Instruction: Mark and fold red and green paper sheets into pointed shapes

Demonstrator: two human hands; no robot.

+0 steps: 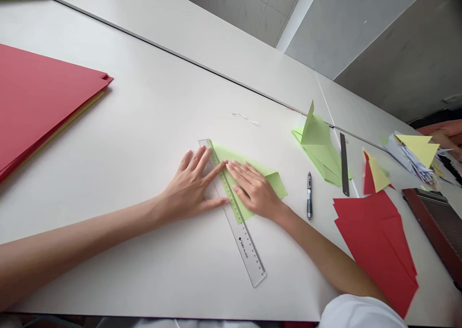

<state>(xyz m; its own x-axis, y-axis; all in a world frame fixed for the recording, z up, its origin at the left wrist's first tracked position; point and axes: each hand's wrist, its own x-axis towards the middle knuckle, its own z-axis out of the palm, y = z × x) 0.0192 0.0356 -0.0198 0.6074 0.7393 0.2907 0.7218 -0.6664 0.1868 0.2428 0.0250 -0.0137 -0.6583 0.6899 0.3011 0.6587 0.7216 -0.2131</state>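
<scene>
A clear plastic ruler (249,251) lies slantwise on the white table, over the left edge of a sheet of light green paper (276,181). My left hand (193,183) is spread flat across the ruler, its fingertips on the ruler and its forefinger and thumb reaching over toward the paper. On the green paper rests my right hand (256,188), fingers stretched out and lying flat, the tips close to my left forefinger. The paper's right corner sticks out past my right hand and looks folded. My hands cover the middle of the sheet.
To the right lie a pen (309,195), folded green papers (319,150), a dark metal ruler (344,164), red sheets (377,241) and a paper cutter (433,232). A red paper stack (46,102) is at left. Paper scraps (415,150) and part of another person (445,138) show far right.
</scene>
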